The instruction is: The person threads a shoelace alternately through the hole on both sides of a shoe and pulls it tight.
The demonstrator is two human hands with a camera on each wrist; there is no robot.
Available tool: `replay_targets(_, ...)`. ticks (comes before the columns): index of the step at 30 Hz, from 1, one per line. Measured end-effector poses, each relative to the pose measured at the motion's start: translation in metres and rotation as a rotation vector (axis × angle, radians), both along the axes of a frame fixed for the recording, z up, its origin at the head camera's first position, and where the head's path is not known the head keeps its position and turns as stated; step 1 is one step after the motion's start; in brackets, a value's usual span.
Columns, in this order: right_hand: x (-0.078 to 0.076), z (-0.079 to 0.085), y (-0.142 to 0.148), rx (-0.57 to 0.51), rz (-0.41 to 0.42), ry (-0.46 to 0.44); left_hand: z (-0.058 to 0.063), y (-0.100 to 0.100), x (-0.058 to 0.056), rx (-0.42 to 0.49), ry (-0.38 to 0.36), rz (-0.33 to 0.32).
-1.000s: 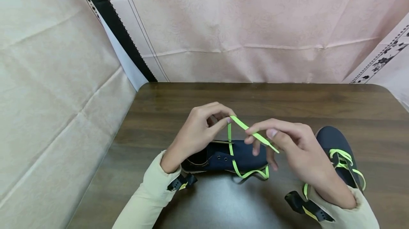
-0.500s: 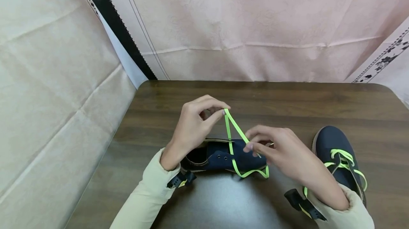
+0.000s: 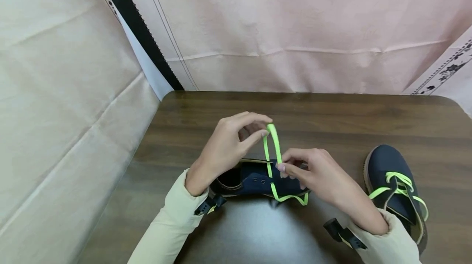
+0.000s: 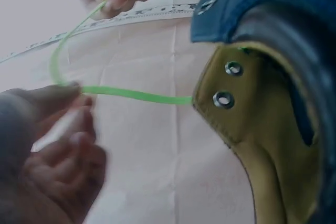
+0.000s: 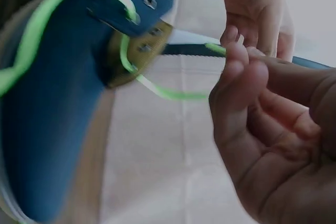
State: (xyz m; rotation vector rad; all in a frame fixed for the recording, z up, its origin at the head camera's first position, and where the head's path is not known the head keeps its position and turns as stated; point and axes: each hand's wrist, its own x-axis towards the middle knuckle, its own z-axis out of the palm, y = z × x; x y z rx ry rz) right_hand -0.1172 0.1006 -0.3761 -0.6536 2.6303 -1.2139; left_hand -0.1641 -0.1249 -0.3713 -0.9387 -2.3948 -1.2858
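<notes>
A navy canvas shoe (image 3: 254, 184) lies on the table with its toe to the right. A flat neon-green shoelace (image 3: 275, 143) runs up from its front eyelets, and another length hangs over the near side. My left hand (image 3: 236, 141) pinches the raised lace between thumb and fingertips above the shoe. Just right of it and lower, my right hand (image 3: 317, 172) pinches the lace near its end. Between the hands the lace bends in a narrow loop. Empty metal eyelets (image 4: 224, 99) show on the shoe's flap in the left wrist view.
A second navy shoe (image 3: 392, 161), with green laces in it, stands at the right beside my right forearm. The dark wooden table (image 3: 221, 108) ends at a pale cloth (image 3: 295, 30) hanging behind it. Each sleeve carries a black wrist camera (image 3: 208, 206).
My right hand has closed its fingers on the lace end and drawn it left and down toward the shoe. The left hand stays raised, holding the lace. The shoe keeps its place.
</notes>
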Motion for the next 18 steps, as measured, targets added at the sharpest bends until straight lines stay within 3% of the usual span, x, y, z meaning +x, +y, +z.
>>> replay_targets(6, 0.001, -0.024, -0.008, -0.143, 0.039, -0.042, 0.004, -0.01, 0.002, -0.286, -0.229, 0.07)
replay_targets(8, 0.003, -0.032, -0.01, -0.195, 0.027, -0.049, 0.004, -0.013, 0.003, -0.406, -0.293, 0.031)
replay_targets(12, 0.009, -0.047, -0.011, -0.278, -0.033, -0.061, 0.002, -0.012, 0.003, -0.638, -0.369, -0.123)
replay_targets(15, 0.014, -0.058, -0.012, -0.307, -0.06, -0.046, -0.002, -0.009, 0.004, -0.731, -0.393, -0.191)
replay_targets(18, 0.016, -0.066, -0.013, -0.324, -0.037, -0.014, -0.006, -0.009, 0.003, -0.773, -0.407, -0.214)
